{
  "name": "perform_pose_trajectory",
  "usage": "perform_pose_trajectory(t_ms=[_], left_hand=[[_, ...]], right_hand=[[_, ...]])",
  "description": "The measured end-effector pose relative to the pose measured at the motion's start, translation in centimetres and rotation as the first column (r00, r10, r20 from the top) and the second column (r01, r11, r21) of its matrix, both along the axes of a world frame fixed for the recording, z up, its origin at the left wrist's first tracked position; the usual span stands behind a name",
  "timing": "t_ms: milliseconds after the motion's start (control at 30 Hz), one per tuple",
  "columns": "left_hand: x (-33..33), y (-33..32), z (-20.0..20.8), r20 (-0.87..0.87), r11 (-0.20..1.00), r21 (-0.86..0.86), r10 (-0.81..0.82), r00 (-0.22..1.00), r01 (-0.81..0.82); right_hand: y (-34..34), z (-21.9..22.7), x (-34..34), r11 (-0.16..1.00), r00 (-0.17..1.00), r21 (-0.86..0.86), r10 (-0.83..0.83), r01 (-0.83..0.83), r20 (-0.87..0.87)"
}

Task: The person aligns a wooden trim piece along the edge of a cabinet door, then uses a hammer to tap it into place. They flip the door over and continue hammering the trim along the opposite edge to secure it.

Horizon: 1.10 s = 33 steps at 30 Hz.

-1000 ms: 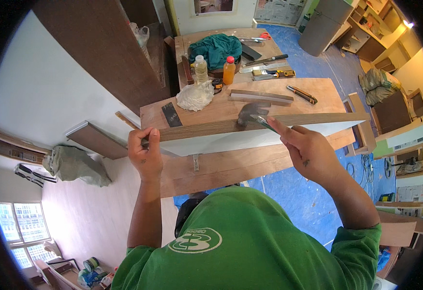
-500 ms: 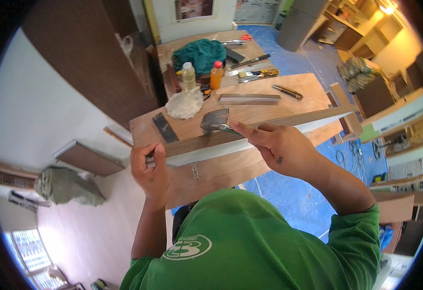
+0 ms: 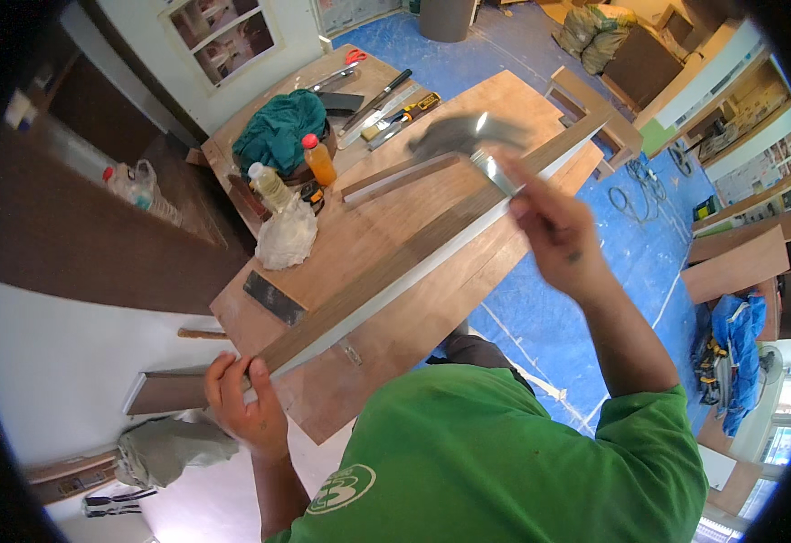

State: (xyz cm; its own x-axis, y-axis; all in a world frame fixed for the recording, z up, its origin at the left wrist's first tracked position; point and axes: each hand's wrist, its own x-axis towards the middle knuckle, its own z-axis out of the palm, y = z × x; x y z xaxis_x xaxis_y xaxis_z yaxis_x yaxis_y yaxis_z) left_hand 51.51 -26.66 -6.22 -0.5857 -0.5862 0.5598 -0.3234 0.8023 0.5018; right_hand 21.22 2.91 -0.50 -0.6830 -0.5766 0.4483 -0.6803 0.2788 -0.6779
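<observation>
A long wood-grain strip with a white side lies aslant on the plywood worktop. Fingers of my left hand are closed round its near left end. My right hand grips a claw hammer, its dark head smeared by motion above the strip's far half. The handle is mostly hidden in my fist. A shorter strip lies beyond the long one, partly behind the hammer. A dark flat block rests near my left hand, beside the long strip.
Beyond stand a clear bottle and an orange bottle, near a white cloth bundle and a green cloth. Several tools, including a yellow-handled screwdriver, lie at the back. Blue sheeting covers the floor at right.
My right hand has moved right and brought the hammer up off the strip, now blurred. My left hand now grips the strip's end lower in view. The whole view has turned.
</observation>
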Motion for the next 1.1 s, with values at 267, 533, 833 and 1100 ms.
perform_pose_trajectory(t_ms=[267, 533, 833, 1100], left_hand=[[-3.7, 3.8, -1.0, 0.268, 0.947, -0.32, 0.119, 0.956, -0.028], [-14.8, 11.0, 1.2, 0.498, 0.981, -0.182, 0.031, 0.866, 0.07], [-26.0, 13.7, 4.4, 0.659, 0.995, 0.073, -0.099, 0.746, 0.068], [-24.9, 14.8, 4.1, 0.663, 1.0, 0.023, -0.023, 0.748, 0.011]], right_hand=[[13.5, -1.5, -21.0, 0.752, 0.866, -0.435, -0.466, 0.496, 0.181], [23.7, -16.4, -41.9, 0.804, 0.658, 0.055, -0.522, 0.592, 0.543], [15.8, -35.0, -51.3, 0.904, 0.873, 0.315, -0.384, 0.289, 0.3], [9.6, -32.2, -52.4, 0.811, 0.95, 0.54, -0.306, 0.226, 0.061]])
